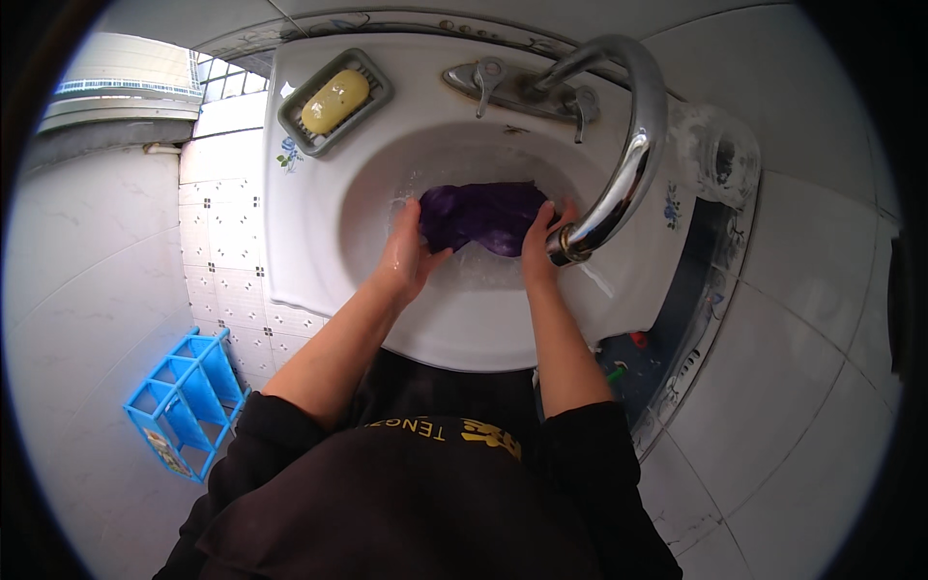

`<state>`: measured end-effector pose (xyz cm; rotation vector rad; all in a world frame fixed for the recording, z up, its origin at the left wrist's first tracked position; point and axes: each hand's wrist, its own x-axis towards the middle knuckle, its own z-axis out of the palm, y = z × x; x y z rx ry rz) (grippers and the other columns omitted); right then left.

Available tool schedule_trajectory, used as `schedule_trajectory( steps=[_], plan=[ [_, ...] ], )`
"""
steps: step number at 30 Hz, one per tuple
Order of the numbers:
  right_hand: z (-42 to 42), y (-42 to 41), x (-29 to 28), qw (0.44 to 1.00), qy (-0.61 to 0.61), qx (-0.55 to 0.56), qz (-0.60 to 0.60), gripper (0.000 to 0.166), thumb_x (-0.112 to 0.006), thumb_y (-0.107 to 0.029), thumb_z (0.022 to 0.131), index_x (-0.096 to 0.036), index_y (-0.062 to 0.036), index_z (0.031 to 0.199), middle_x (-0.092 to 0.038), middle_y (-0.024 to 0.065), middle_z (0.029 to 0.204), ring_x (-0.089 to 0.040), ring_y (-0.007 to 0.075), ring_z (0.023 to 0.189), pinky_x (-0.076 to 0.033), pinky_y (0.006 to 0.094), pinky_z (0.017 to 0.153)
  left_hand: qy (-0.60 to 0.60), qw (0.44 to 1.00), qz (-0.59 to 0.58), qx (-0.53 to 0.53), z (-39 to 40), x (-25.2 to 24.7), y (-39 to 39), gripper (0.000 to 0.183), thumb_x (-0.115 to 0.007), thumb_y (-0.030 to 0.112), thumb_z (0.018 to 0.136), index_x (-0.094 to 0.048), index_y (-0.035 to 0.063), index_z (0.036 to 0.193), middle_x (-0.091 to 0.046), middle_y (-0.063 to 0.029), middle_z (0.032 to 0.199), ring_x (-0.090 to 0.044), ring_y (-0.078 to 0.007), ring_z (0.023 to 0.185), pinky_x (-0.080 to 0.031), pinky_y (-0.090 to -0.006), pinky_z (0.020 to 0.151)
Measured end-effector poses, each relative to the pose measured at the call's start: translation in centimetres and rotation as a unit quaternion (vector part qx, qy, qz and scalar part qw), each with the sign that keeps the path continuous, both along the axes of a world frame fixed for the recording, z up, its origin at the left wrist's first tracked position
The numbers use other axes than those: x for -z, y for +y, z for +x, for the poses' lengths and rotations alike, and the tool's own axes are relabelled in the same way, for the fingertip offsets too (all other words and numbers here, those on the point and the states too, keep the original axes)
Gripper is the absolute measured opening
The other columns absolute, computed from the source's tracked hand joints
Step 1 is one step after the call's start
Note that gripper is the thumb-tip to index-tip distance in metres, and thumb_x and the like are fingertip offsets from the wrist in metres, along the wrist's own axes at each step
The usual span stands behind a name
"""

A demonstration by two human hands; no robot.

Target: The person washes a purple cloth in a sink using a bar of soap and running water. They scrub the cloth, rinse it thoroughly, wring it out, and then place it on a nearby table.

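A wet, dark purple cloth (482,214) is stretched sideways between my two hands, low in the basin of a white ceramic sink (449,326). My left hand (407,250) grips its left end, with the thumb on top and wet skin showing. At the cloth's right end my right hand (540,239) holds on, its fingers partly behind the cloth. Water lies in the basin around the cloth. The curved chrome faucet spout (641,159) arches over from the back, and its tip hides a little of my right hand.
On the sink's back left corner a yellow soap bar (335,101) rests in a grey soap dish (388,90). Two faucet handles (489,76) stand behind the basin. A blue plastic rack (185,399) is on the lower left. Tiled wall (790,290) rises at the right.
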<state>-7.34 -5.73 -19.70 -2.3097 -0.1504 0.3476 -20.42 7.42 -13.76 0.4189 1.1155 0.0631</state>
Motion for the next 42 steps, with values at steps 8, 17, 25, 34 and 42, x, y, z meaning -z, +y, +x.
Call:
schedule_trajectory(
  steps=[8,17,25,34,42],
  plan=[
    [-3.1,1.8,-3.8,0.993,0.112,-0.025,0.019,0.034,-0.055,-0.017,0.079,-0.041,0.0023,0.103,-0.053,0.0207,0.099,-0.054,0.0343,0.088,-0.043,0.0398,0.073,-0.014,0.999,-0.047,0.002,0.3,1.5,-2.3,0.061,-0.038,0.05,0.086,-0.019,0.0124,0.13,-0.022,-0.0114,0.133,-0.03,-0.032,0.12,-0.027,-0.0542,0.091],
    [-9.3,5.0,-10.2,0.985,0.0,-0.172,0.016,0.02,-0.056,-0.019,0.076,-0.048,-0.0017,0.083,-0.052,0.0171,0.079,-0.052,0.0381,0.076,-0.042,0.0429,0.065,-0.193,0.943,-0.272,0.007,1.5,5.3,0.0,0.03,-0.044,0.033,0.087,-0.05,0.0059,0.097,-0.058,-0.01,0.081,-0.058,-0.0208,0.066,-0.049,-0.0333,0.055],
    [-9.1,5.5,-7.7,0.974,-0.115,-0.173,0.09,0.02,-0.054,-0.016,0.076,-0.054,0.0025,0.082,-0.049,0.0164,0.088,-0.047,0.0317,0.086,-0.038,0.036,0.079,-0.131,0.983,-0.129,-0.005,1.7,8.4,-1.1,0.039,-0.037,0.037,0.089,-0.049,0.0063,0.11,-0.057,-0.0111,0.097,-0.055,-0.0213,0.085,-0.044,-0.0353,0.077],
    [-8.2,6.7,-8.6,0.993,-0.009,-0.115,0.034,0.026,-0.051,-0.027,0.081,-0.05,-0.0014,0.084,-0.048,0.0193,0.09,-0.05,0.0353,0.083,-0.041,0.0421,0.07,-0.212,0.969,-0.124,-0.007,2.0,4.5,-1.5,0.04,-0.037,0.046,0.087,-0.051,0.0085,0.093,-0.056,-0.0085,0.087,-0.054,-0.0211,0.079,-0.044,-0.0339,0.068],
    [-3.5,6.6,-6.2,0.99,0.134,0.002,0.037,0.027,-0.047,-0.027,0.084,-0.051,-0.0004,0.087,-0.054,0.0193,0.083,-0.053,0.0351,0.084,-0.042,0.042,0.07,-0.068,0.995,-0.069,0.027,3.1,0.6,-2.4,0.043,-0.033,0.041,0.089,-0.043,0.0065,0.114,-0.054,-0.0103,0.097,-0.054,-0.0204,0.088,-0.045,-0.0362,0.074]
  ],
)
